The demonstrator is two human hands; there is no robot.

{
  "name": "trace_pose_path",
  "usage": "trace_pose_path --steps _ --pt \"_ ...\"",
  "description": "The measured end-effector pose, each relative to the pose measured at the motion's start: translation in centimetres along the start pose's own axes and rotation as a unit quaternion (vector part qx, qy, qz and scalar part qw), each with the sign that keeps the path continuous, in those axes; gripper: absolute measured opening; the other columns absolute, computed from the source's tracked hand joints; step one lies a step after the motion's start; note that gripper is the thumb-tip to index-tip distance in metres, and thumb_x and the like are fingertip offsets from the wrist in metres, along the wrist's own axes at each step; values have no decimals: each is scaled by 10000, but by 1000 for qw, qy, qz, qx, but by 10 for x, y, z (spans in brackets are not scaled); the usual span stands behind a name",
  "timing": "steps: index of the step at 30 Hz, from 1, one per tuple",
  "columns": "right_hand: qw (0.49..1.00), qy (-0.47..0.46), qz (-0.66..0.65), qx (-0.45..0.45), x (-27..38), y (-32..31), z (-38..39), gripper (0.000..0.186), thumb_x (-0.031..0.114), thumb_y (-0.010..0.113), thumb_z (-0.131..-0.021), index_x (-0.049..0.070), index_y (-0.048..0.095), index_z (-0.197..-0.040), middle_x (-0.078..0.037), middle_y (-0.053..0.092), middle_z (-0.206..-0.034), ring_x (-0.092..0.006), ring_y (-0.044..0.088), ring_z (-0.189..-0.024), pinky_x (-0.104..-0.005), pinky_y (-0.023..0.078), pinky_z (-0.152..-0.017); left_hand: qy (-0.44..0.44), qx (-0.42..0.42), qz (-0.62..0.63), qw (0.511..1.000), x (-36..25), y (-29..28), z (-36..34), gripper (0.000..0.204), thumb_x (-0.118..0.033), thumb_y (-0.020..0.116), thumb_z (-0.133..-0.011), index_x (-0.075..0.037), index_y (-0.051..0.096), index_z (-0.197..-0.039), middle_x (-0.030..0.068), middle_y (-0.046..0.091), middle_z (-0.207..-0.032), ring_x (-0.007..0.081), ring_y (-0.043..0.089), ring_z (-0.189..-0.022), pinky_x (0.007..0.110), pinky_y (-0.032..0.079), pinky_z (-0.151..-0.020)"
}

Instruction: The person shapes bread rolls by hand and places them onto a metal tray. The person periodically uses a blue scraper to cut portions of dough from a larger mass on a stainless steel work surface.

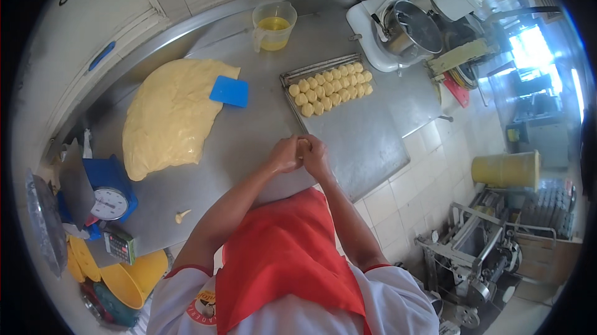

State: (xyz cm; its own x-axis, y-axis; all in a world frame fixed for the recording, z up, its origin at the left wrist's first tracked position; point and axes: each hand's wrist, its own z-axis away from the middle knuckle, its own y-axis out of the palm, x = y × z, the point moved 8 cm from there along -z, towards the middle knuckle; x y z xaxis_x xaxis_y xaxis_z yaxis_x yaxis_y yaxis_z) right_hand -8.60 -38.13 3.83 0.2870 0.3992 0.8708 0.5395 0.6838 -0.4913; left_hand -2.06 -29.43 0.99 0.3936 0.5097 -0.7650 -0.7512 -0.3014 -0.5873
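Note:
My left hand (285,154) and my right hand (316,156) meet in front of my red apron, fingers closed around a small piece of dough (303,145) that is mostly hidden. Just beyond them lies a metal baking tray (364,142), with rows of small round dough balls (329,89) on its far part. To the left a large, smooth slab of yellow dough (171,117) spreads over the steel table (249,130). A blue dough scraper (229,91) rests against the slab's right edge. One small scrap of dough (182,215) sits on the table's near left part.
A clear jug (274,26) with yellow liquid stands at the back. Back right is a stand mixer with a steel bowl (413,32). At left are a blue dial scale (112,195), a calculator (119,245) and yellow containers (138,278). Machinery (476,254) occupies the floor at right.

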Motion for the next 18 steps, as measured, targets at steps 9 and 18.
trace_pose_path --steps 9,18 --pt "977 62 202 -40 20 -13 17 312 273 564 -926 -13 637 -825 -268 615 -760 -460 599 -713 -501 459 -648 -18 31 -149 988 -27 -2 16 154 -138 606 -769 -25 710 -774 224 698 -854 401 687 -854 463 548 -792" --pt "921 181 -248 240 -65 -31 4 252 179 561 -882 7 692 -1011 -42 661 -872 -144 593 -758 -298 491 -676 -202 -6 -95 975 72 -46 -7 306 -247 687 -773 -15 690 -973 217 693 -987 369 672 -953 434 528 -839"
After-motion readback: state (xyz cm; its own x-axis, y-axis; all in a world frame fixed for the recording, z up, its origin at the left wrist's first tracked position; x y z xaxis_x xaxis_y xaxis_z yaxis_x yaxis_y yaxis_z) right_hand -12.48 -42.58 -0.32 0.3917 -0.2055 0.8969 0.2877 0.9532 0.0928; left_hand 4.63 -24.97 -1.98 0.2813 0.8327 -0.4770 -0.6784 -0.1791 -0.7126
